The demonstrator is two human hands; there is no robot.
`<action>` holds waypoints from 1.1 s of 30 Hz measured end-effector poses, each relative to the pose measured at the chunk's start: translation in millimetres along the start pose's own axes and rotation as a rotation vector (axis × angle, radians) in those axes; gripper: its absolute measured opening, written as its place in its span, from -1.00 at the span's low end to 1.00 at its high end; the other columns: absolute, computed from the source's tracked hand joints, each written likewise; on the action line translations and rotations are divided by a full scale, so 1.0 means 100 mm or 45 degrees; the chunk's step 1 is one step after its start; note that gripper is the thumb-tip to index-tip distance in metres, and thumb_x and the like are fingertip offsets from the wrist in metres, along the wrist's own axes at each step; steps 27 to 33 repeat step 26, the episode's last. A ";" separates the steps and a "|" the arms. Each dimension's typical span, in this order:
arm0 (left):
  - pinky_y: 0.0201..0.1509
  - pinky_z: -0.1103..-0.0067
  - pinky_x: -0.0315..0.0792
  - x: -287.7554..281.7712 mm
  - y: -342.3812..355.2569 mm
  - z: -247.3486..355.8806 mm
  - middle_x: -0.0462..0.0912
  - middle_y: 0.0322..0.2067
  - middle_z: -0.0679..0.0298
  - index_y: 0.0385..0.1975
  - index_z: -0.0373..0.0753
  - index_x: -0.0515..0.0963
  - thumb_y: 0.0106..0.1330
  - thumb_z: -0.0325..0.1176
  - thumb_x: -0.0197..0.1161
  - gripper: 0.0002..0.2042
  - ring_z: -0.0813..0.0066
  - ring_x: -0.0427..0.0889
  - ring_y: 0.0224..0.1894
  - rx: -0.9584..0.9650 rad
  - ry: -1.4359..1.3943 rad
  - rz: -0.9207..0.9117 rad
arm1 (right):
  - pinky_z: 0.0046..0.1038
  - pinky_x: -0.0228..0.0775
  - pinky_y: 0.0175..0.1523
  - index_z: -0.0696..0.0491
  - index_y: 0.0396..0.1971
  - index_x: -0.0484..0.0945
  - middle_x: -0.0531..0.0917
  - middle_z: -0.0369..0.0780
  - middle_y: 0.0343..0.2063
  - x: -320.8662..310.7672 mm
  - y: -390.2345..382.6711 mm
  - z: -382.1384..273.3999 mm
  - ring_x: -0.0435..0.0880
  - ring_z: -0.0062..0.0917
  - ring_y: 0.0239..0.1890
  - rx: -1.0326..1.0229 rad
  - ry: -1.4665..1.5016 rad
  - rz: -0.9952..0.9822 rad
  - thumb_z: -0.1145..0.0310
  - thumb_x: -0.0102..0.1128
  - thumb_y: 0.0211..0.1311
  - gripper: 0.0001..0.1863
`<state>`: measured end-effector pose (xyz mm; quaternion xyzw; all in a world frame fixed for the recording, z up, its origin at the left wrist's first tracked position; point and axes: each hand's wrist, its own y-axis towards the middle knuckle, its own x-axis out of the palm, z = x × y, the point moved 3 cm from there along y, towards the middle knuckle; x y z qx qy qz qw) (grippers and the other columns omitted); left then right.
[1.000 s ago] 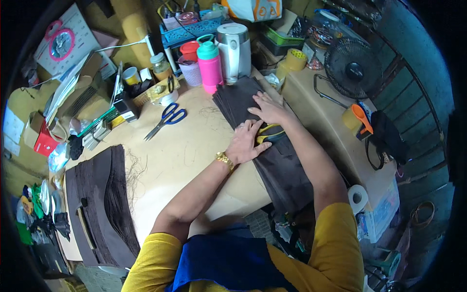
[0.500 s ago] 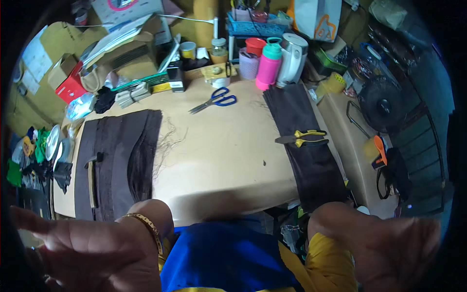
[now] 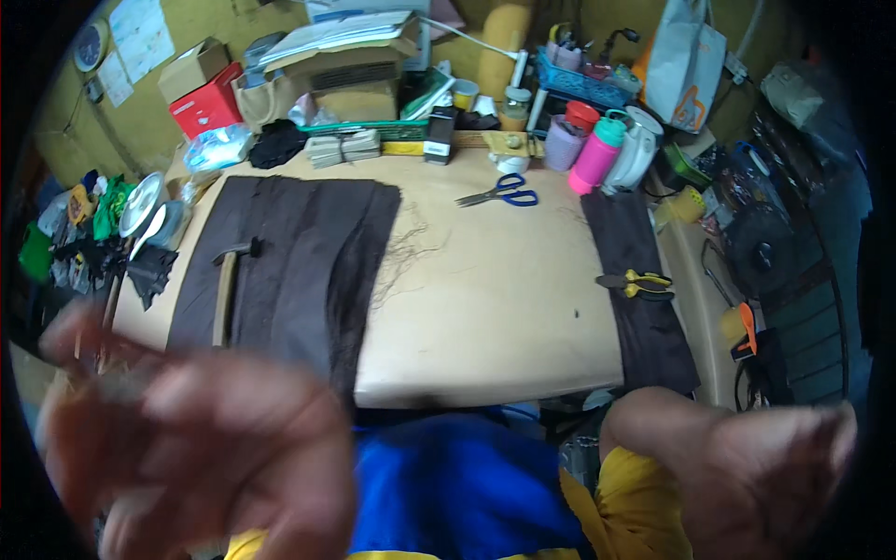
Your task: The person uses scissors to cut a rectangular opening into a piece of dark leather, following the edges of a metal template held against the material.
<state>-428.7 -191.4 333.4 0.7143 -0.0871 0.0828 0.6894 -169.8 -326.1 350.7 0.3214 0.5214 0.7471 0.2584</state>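
Observation:
My left hand (image 3: 210, 439) is raised close to the lower left, palm showing and smeared by motion. Its fingers look loosely bent and apart, and I make out nothing in them. My right hand (image 3: 770, 462) is lifted at the lower right, palm turned up and bare; its fingertips fade into the dark rim. Beyond the left hand lies a stack of dark brown fabric pieces (image 3: 289, 271) with a hammer (image 3: 225, 294) on top. Past the right hand, yellow-and-black pliers (image 3: 639, 284) rest on a second dark fabric stack (image 3: 644, 341). Blue-handled scissors (image 3: 504, 192) lie far on the table.
The beige table (image 3: 485, 317) carries loose brown threads (image 3: 406, 252) beside the left stack. Along its back stand a black box (image 3: 439, 135), a pink bottle (image 3: 597, 154) and a white kettle (image 3: 635, 149). A dark fan (image 3: 761, 252) stands at the right.
The view has swung left, so the table's contents sit further right. My left hand has risen and come closer, its fingers more bent. My right hand stays nearly in place.

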 end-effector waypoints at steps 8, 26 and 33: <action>0.28 0.10 0.11 0.43 -1.79 -0.85 0.50 -0.08 0.21 -0.27 -0.13 0.56 0.02 -0.42 0.29 -0.77 0.22 0.45 0.07 -0.447 0.448 -0.890 | -0.25 0.00 0.38 0.16 0.38 -0.23 0.02 -0.13 0.35 1.23 -2.67 -0.58 0.08 -0.33 0.37 2.460 1.570 -0.452 -0.10 0.45 -0.10 0.25; 0.11 0.46 0.34 0.75 -2.44 -0.42 0.55 -0.43 0.32 -0.49 -0.19 0.61 -0.01 -0.38 0.21 -0.90 0.41 0.60 -0.22 -0.187 0.389 -1.665 | -0.18 -0.11 0.43 0.01 0.23 0.15 0.27 -0.07 0.23 1.17 -3.07 -0.96 0.15 -0.29 0.33 2.579 2.141 -0.242 0.54 0.36 -0.06 -0.20; 0.11 0.46 0.34 0.75 -2.44 -0.42 0.55 -0.43 0.32 -0.49 -0.19 0.61 -0.01 -0.38 0.21 -0.90 0.41 0.60 -0.22 -0.187 0.389 -1.665 | -0.18 -0.11 0.43 0.01 0.23 0.15 0.27 -0.07 0.23 1.17 -3.07 -0.96 0.15 -0.29 0.33 2.579 2.141 -0.242 0.54 0.36 -0.06 -0.20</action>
